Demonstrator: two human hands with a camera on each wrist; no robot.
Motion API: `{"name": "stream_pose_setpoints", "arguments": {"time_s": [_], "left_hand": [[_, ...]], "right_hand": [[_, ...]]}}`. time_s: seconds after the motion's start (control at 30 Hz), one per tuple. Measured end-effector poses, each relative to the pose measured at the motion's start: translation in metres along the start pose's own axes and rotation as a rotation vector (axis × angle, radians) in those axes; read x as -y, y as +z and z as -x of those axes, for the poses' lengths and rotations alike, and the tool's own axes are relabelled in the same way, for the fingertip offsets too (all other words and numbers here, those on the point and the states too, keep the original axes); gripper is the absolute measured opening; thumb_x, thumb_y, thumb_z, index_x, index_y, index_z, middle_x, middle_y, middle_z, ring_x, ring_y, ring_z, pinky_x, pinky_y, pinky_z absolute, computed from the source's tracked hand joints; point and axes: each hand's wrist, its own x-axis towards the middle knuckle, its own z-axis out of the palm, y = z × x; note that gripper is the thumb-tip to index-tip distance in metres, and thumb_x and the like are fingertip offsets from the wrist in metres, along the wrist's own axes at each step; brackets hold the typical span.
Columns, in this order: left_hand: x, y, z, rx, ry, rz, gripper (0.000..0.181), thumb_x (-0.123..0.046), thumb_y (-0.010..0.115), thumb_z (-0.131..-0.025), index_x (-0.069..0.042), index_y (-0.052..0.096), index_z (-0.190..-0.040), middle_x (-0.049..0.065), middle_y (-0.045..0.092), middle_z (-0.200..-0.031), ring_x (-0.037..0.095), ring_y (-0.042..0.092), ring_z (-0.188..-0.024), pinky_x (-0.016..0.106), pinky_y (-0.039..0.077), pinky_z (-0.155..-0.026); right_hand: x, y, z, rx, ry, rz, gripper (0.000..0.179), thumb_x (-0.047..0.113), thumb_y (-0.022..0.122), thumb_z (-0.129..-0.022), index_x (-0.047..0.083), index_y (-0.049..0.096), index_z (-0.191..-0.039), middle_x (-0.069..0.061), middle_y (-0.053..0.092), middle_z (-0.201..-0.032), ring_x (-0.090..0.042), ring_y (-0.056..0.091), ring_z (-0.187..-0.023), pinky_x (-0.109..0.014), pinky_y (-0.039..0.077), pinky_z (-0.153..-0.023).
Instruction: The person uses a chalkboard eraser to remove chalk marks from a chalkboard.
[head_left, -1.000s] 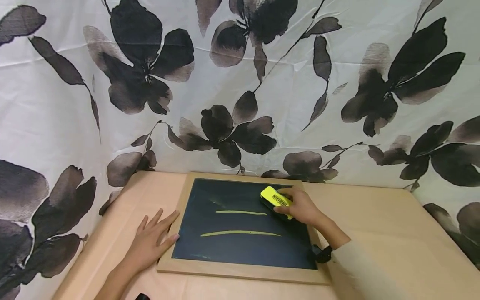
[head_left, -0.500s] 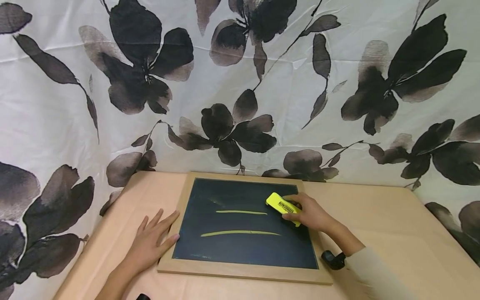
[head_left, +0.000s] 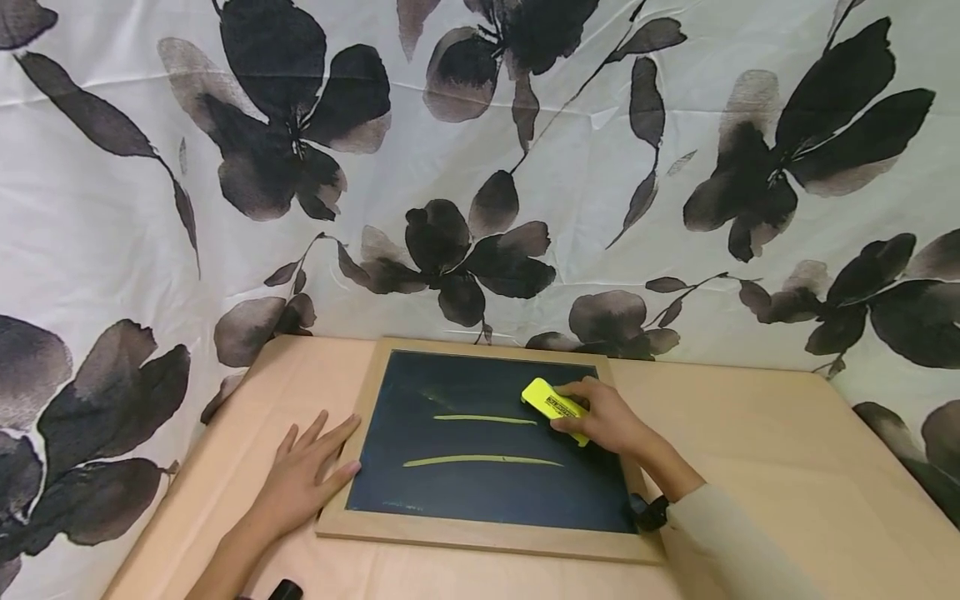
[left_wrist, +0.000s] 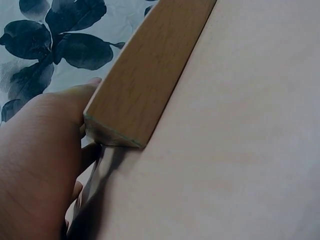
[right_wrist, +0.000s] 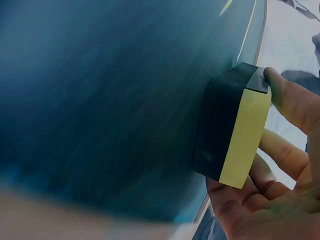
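Observation:
A wood-framed chalkboard (head_left: 480, 496) carries two yellow chalk lines, an upper line (head_left: 487, 419) and a longer lower line (head_left: 476, 459). My right hand (head_left: 611, 421) pinches a yellow board eraser (head_left: 546, 398) by its sides, over the board's upper right part. The eraser's dark pad (right_wrist: 220, 125) faces the board in the right wrist view and appears to touch it. With fingers spread and fairly straight, my left hand (head_left: 303, 479) rests along the frame's left edge. In the left wrist view, the frame's corner (left_wrist: 142, 85) partly hides that hand's fingers.
Under the board lies a pale wood-coloured table (head_left: 750, 467). A white cloth (head_left: 585, 192) with dark flowers hangs behind it. Faint chalk smudges mark the board's upper left and lower left. A dark strap (head_left: 648, 512) sits on my right wrist.
My right hand slid the eraser slightly right and down, then back up and left. The left hand stays on the frame. Both chalk lines look the same.

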Motion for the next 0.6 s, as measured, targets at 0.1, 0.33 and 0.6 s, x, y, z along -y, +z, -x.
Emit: {"name": "stream_pose_setpoints", "arguments": {"time_s": [0.1,0.33,0.6], "left_hand": [[-0.001,0.000,0.000,-0.001,-0.002,-0.001,0.062,-0.041,0.062,-0.092,-0.020,0.042,-0.147,0.008,0.045,-0.145,0.041,0.026,-0.138,0.064,0.007,-0.107],[-0.001,-0.002,0.000,-0.011,-0.004,-0.005,0.062,-0.040,0.062,-0.091,-0.019,0.043,-0.146,0.009,0.045,-0.144,0.041,0.027,-0.138,0.064,0.007,-0.107],[-0.001,0.002,0.000,-0.020,0.001,0.002,0.062,-0.040,0.063,-0.091,-0.019,0.043,-0.146,0.007,0.046,-0.144,0.041,0.027,-0.138,0.065,0.007,-0.107]], "right_hand": [[0.009,0.006,-0.007,0.011,0.006,0.021,0.055,0.024,0.081,-0.078,-0.003,0.063,-0.123,-0.007,0.057,-0.096,-0.021,0.051,-0.083,-0.033,0.045,-0.070],[0.034,0.024,-0.026,0.031,0.019,0.049,0.054,0.023,0.080,-0.078,-0.001,0.063,-0.124,-0.006,0.056,-0.093,-0.019,0.049,-0.081,-0.033,0.043,-0.070],[0.059,0.044,-0.048,0.061,-0.037,0.040,0.053,0.024,0.081,-0.078,0.001,0.064,-0.123,-0.004,0.055,-0.091,-0.018,0.048,-0.078,-0.032,0.043,-0.068]]}}
